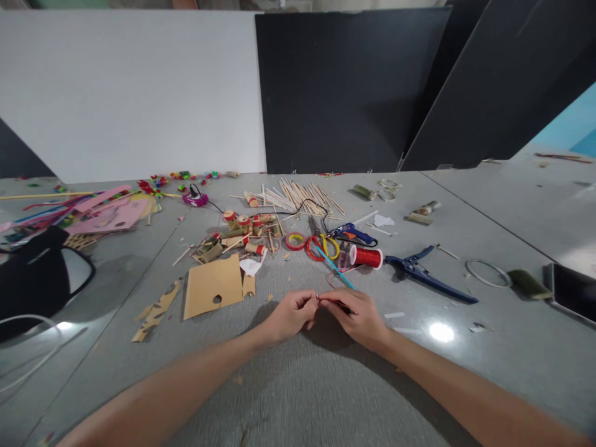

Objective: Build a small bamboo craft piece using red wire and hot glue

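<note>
My left hand (291, 315) and my right hand (356, 316) meet just above the grey table (298, 385), fingertips pinched together on a tiny piece I cannot make out. A thin blue stick (336, 268) rises from my right hand's fingers toward a red thread spool (367, 256). Both hands are closed.
Behind my hands lie red and yellow tape rings (311, 243), bamboo pieces (237, 236), a pile of thin sticks (298, 194), blue pliers (428, 273), a cardboard sheet (213, 285), a phone (572, 292) at right, pink paper (107, 211) and a black object (32, 279) at left.
</note>
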Tool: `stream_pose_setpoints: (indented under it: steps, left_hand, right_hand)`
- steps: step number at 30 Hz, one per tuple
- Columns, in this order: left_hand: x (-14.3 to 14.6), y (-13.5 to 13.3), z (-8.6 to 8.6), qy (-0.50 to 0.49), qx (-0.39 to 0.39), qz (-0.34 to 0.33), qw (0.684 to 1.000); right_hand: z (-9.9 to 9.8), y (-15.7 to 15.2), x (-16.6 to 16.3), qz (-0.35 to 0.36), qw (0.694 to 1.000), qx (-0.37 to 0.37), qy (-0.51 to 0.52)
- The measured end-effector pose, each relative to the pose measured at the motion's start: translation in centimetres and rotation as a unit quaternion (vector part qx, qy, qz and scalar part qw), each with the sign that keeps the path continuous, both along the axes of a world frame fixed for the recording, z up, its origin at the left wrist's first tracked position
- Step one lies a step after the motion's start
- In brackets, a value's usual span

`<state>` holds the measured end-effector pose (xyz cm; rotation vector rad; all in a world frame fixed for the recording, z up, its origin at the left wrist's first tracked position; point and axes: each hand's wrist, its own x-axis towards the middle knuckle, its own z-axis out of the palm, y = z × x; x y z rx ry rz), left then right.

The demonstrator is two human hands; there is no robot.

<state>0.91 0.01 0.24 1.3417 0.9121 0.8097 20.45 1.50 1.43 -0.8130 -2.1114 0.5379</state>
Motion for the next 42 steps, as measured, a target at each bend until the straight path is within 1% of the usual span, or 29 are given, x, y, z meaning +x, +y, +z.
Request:
stream_pose_setpoints:
  steps: [5,10,15,25,29,36,42]
  left_hand:
    - [0.1,0.0,0.0,-0.016,-0.002,0.009,1.0]
    - [0.1,-0.1,0.8,0.016,0.01,0.02,1.0]
    - [0.2,-0.2,1.4,0.038,0.027,0.017,0.999]
    - [0.2,-0.1,1.3,0.038,0.036,0.006,0.999]
    - [0.2,-0.2,1.4,0.028,0.022,0.012,0.999]
    - [0.2,-0.1,0.8,-0.015,-0.008,0.018,1.0]
    - [0.3,-0.2,1.1,0.024,0.029,0.0,0.999]
  right_hand:
    - [0.2,-0.1,-0.2,-0.01,1.0,0.004,-0.01]
    - [0.1,-0.1,-0.2,-0.026,0.999,0.016,-0.016]
    - [-0.2,-0.1,0.0,-0.027,0.999,0.029,-0.037]
    - [-0.1,-0.5,-0.2,-0.048,0.998,0.005,-0.039]
    - [-0.2,-0.4,-0.2,-0.051,0.998,0.007,-0.036]
    - [-0.3,-0.2,-0.2,-0.047,0.998,0.023,-0.032]
    - [-0.5,-0.6,-0.4,-0.067,0.997,-0.006,-0.036]
